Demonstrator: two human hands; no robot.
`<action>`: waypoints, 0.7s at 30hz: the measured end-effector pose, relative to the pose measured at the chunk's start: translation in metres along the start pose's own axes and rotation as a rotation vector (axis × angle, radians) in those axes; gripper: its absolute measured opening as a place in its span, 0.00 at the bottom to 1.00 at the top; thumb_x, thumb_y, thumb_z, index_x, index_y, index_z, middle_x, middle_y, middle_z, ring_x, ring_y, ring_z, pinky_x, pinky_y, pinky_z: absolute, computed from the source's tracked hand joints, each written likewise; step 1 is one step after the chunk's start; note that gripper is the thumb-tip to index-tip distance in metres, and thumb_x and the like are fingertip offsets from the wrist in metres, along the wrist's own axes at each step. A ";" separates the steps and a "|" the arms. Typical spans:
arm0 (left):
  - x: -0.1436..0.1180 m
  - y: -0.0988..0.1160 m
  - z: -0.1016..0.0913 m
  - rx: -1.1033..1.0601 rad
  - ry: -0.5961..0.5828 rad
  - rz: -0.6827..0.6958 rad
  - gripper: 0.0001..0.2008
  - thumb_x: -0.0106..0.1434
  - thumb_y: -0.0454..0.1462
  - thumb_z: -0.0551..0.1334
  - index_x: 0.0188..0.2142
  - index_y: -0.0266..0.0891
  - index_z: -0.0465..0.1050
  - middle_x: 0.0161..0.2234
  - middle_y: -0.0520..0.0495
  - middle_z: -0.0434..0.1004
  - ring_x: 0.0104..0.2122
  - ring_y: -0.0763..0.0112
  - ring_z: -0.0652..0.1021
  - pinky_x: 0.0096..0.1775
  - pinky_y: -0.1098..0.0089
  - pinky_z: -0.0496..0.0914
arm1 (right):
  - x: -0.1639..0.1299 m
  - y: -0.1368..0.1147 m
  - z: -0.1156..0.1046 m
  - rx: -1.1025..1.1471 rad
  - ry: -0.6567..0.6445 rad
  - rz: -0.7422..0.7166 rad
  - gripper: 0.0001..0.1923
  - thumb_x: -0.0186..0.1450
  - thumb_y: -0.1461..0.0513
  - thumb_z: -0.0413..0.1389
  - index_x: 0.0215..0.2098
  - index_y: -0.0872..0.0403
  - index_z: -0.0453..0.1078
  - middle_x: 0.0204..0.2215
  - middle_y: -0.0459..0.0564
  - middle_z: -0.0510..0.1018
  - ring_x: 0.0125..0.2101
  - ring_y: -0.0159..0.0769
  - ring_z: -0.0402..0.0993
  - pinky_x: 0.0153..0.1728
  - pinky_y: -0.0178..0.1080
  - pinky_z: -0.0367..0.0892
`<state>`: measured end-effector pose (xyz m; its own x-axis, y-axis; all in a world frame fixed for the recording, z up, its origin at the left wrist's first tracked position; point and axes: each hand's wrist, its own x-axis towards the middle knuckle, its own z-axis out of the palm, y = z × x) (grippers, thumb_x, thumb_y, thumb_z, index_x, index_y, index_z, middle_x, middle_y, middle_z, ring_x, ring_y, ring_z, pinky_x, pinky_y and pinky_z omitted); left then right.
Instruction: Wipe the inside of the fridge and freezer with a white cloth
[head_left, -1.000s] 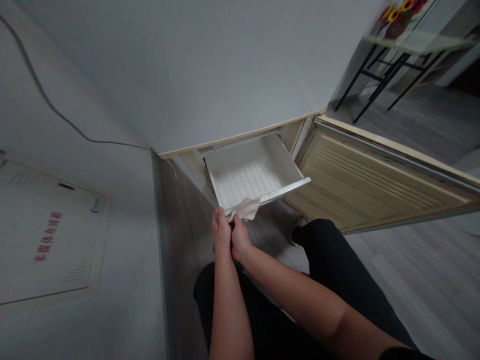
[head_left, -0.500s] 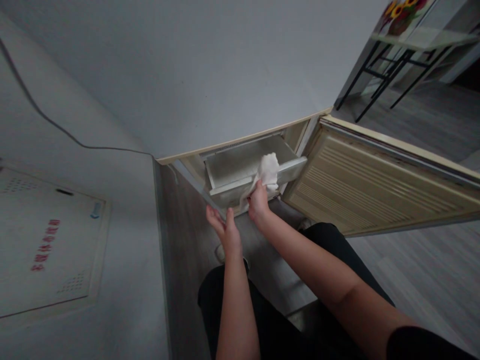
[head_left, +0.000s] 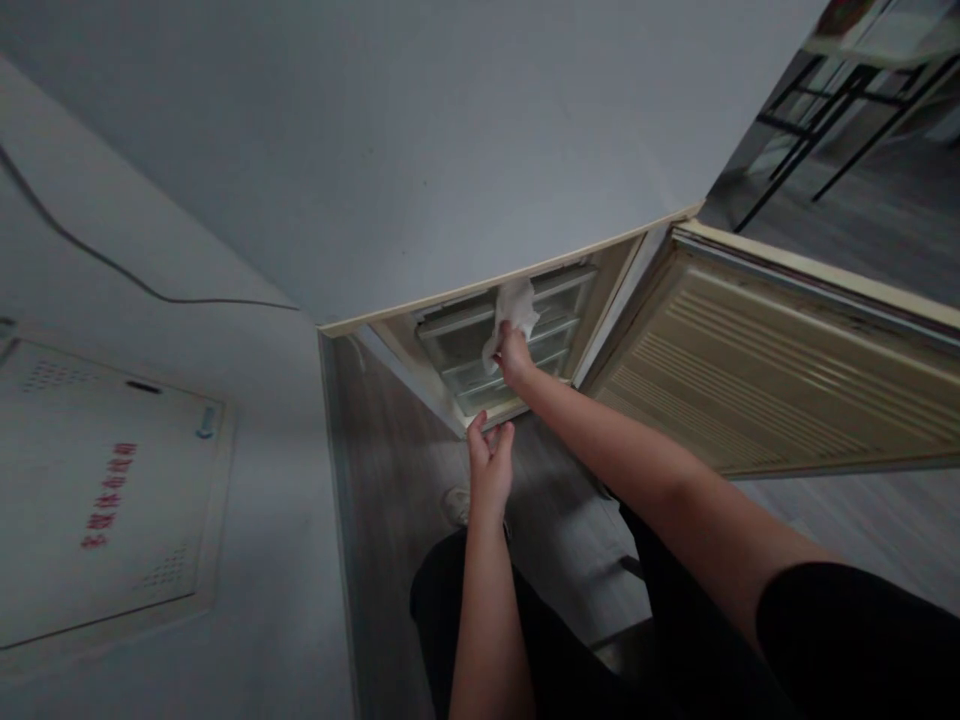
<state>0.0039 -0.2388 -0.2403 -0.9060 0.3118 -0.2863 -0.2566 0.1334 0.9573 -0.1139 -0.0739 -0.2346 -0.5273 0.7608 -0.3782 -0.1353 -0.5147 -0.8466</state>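
Observation:
My right hand (head_left: 513,355) is closed on a white cloth (head_left: 516,305), which lies against the front of the upper drawer (head_left: 457,320) in an open fridge compartment. That drawer sits pushed in, above other clear drawer fronts (head_left: 480,378). My left hand (head_left: 490,450) is lower down, at the compartment's bottom edge, fingers apart and holding nothing. Whether its fingertips touch the edge I cannot tell. To the right, the cream compartment door (head_left: 795,370) with its ribbed inner panel stands wide open.
A wall with a white box cover (head_left: 112,500) bearing red characters is close on the left. A cable (head_left: 150,290) runs along it. My legs and a shoe (head_left: 456,505) are below. A table (head_left: 862,60) with dark legs stands at the back right.
The upper drawer, pulled out before, has slid back in. My right hand has moved forward with the cloth, my left hand slightly right. The view has shifted a little.

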 end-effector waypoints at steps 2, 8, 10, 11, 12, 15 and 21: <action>0.003 -0.004 0.002 0.029 0.022 0.049 0.26 0.66 0.45 0.64 0.60 0.42 0.62 0.65 0.36 0.65 0.62 0.57 0.71 0.61 0.58 0.69 | -0.023 0.003 -0.029 -0.058 -0.110 0.019 0.12 0.72 0.58 0.51 0.46 0.55 0.74 0.39 0.46 0.81 0.46 0.35 0.75 0.53 0.40 0.68; 0.006 -0.008 0.020 0.039 0.140 0.138 0.39 0.64 0.46 0.66 0.68 0.43 0.51 0.71 0.35 0.53 0.67 0.58 0.64 0.66 0.59 0.62 | -0.092 0.015 -0.136 -0.159 -0.572 0.119 0.09 0.64 0.59 0.62 0.38 0.56 0.80 0.35 0.45 0.82 0.42 0.38 0.75 0.52 0.37 0.66; 0.000 -0.006 0.027 -0.013 0.087 0.138 0.39 0.64 0.46 0.65 0.69 0.42 0.49 0.70 0.35 0.55 0.65 0.60 0.68 0.63 0.61 0.66 | -0.099 0.021 -0.158 -0.162 -0.623 0.171 0.11 0.62 0.58 0.64 0.40 0.56 0.80 0.37 0.45 0.83 0.43 0.39 0.75 0.53 0.38 0.65; -0.003 -0.005 0.030 0.006 0.049 0.160 0.37 0.65 0.46 0.64 0.68 0.42 0.52 0.69 0.36 0.59 0.63 0.60 0.71 0.62 0.61 0.67 | -0.100 0.025 -0.166 -0.146 -0.613 0.208 0.11 0.62 0.58 0.64 0.40 0.56 0.80 0.36 0.46 0.83 0.42 0.38 0.76 0.53 0.38 0.65; -0.007 -0.004 0.032 0.066 0.007 0.195 0.33 0.65 0.46 0.64 0.66 0.42 0.58 0.65 0.37 0.65 0.61 0.60 0.73 0.62 0.61 0.68 | -0.100 0.028 -0.171 -0.124 -0.576 0.257 0.12 0.62 0.58 0.63 0.40 0.56 0.79 0.35 0.45 0.83 0.40 0.38 0.76 0.51 0.37 0.66; -0.013 0.000 0.037 0.337 -0.052 0.282 0.23 0.63 0.45 0.65 0.56 0.41 0.71 0.50 0.42 0.79 0.52 0.60 0.78 0.60 0.58 0.68 | -0.095 0.030 -0.181 -0.060 -0.475 0.435 0.11 0.62 0.57 0.60 0.38 0.56 0.78 0.29 0.45 0.81 0.32 0.36 0.75 0.41 0.35 0.67; 0.007 0.006 0.061 0.528 -0.093 0.381 0.08 0.61 0.43 0.65 0.36 0.42 0.77 0.42 0.44 0.77 0.47 0.61 0.78 0.56 0.60 0.70 | -0.074 0.020 -0.192 -0.036 -0.427 0.543 0.13 0.60 0.55 0.61 0.38 0.55 0.79 0.32 0.46 0.82 0.35 0.37 0.76 0.41 0.36 0.68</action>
<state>0.0163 -0.1779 -0.2393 -0.8621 0.5049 0.0435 0.2971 0.4339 0.8506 0.0836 -0.0646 -0.2952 -0.7979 0.1730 -0.5775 0.2654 -0.7593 -0.5941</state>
